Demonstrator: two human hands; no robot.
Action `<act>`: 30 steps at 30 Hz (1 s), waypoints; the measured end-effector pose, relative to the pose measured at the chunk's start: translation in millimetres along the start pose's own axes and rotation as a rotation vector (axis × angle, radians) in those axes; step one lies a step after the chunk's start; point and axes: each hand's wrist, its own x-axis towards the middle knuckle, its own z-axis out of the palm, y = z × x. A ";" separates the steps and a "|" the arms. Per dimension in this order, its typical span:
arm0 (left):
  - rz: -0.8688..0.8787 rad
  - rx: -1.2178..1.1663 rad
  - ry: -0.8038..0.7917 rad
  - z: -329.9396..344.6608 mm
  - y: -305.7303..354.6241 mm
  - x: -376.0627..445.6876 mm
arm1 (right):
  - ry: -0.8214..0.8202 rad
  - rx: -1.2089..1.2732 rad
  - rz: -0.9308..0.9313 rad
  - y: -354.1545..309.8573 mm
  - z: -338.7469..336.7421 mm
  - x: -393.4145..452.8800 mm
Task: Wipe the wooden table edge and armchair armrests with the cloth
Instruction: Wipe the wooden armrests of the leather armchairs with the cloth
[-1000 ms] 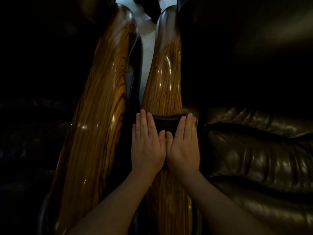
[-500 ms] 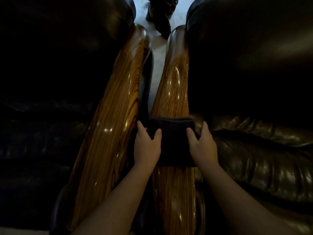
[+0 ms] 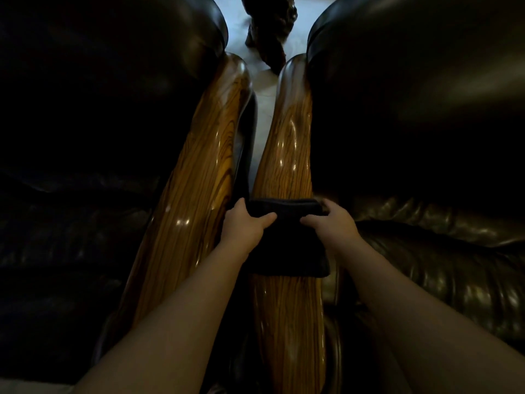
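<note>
Now both hands are on the cloth (image 3: pixel 287 240), a dark folded pad draped across the right armrest (image 3: pixel 287 308) about halfway along its length. The left hand (image 3: pixel 244 226) grips the cloth's left edge, thumb lying across the top and fingers curled down over the side into the gap; the right hand (image 3: pixel 332 226) grips the right edge the same way, thumb on top, fingers tucked over toward the leather seat (image 3: pixel 426 265). So the cloth is wrapped over the rounded wood and pinned from both sides, which looks to me like a wiping stroke in mid-armrest. How much is done? Hard to call: the glossy wood shines equally ahead of and behind the cloth, so no wiped patch shows. The left armrest (image 3: pixel 184 223), just across the narrow gap, is untouched by either hand at this moment, and no wooden table edge is in view at all, so I judge plenty is left. Hidden bits: the fingertips of both hands vanish over the sides, the chairs' leather sinks into deep shadow, and a dark carved shape (image 3: pixel 270 32) on the pale floor (image 3: pixel 262 115) beyond is too dim to identify.
</note>
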 end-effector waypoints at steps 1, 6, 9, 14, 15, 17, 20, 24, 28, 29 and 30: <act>0.015 -0.014 0.001 -1.1 -0.5 1.1 | -0.011 -0.008 -0.005 -0.5 -1.7 0.9; 0.067 -0.034 -0.012 0.5 1.8 4.8 | -0.051 -0.042 -0.073 1.3 -9.3 -0.7; 0.146 0.082 -0.036 -0.5 3.3 3.2 | -0.053 -0.075 -0.126 0.7 -14.6 -6.2; 0.312 0.269 -0.034 -3.2 3.5 -25.0 | -0.092 -0.214 -0.181 -12.0 -23.1 -21.7; 0.311 0.255 -0.037 -3.6 2.2 -34.6 | -0.104 -0.239 -0.184 -16.6 -26.7 -26.6; 0.306 0.217 -0.023 -8.7 0.8 -54.8 | -0.149 -0.302 -0.196 -25.6 -33.9 -38.7; 0.298 0.228 0.000 -24.3 3.9 -83.0 | -0.170 -0.422 -0.226 -41.6 -42.1 -59.2; 0.305 0.190 -0.002 -51.6 17.6 -121.0 | -0.231 -0.529 -0.276 -69.7 -40.7 -92.5; 0.332 0.207 0.011 -83.8 24.2 -157.7 | -0.251 -0.685 -0.354 -97.0 -31.0 -127.4; 0.326 0.229 0.014 -92.6 23.9 -165.8 | -0.249 -0.726 -0.369 -103.4 -27.7 -135.8; 0.322 0.245 0.013 -101.1 23.2 -172.7 | -0.254 -0.763 -0.379 -109.8 -23.6 -144.5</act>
